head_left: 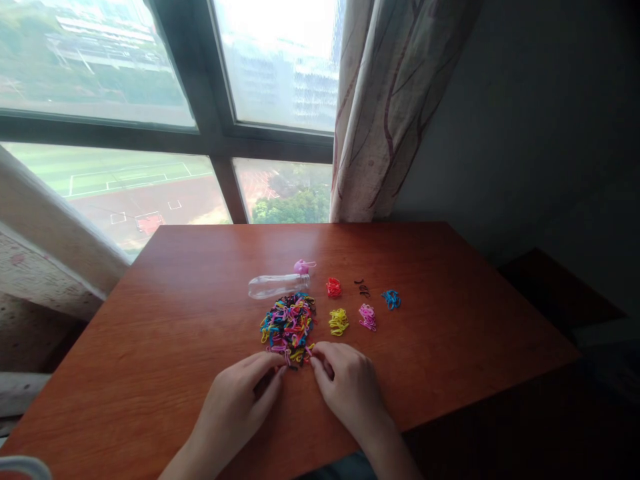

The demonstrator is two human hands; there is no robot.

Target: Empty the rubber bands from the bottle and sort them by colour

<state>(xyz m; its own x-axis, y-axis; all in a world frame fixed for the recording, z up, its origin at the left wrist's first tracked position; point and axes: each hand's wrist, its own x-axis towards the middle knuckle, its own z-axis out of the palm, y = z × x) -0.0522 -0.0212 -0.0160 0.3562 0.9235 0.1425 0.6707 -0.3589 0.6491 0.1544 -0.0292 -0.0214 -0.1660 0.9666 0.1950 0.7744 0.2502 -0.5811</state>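
Note:
A mixed pile of small coloured rubber bands [289, 321] lies on the wooden table in front of me. At its near left edge is my left hand [250, 387], thumb and forefinger drawn together against the bands; what sits between the tips is too small to make out. My right hand [347, 377] pinches a pink rubber band [309, 351] at the pile's near right edge. Sorted by colour, small heaps lie to the right: red bands [333, 287], yellow bands [339, 322], pink bands [367, 317], blue bands [391, 299] and a few black bands [364, 291].
Behind the pile a clear plastic bottle [275, 286] lies on its side, with a pink cap [301, 267] beside its neck. The wooden table [440, 333] reaches back to a window [215, 140] and a patterned curtain [380, 113]. A white curved rim [25, 465] shows at bottom left.

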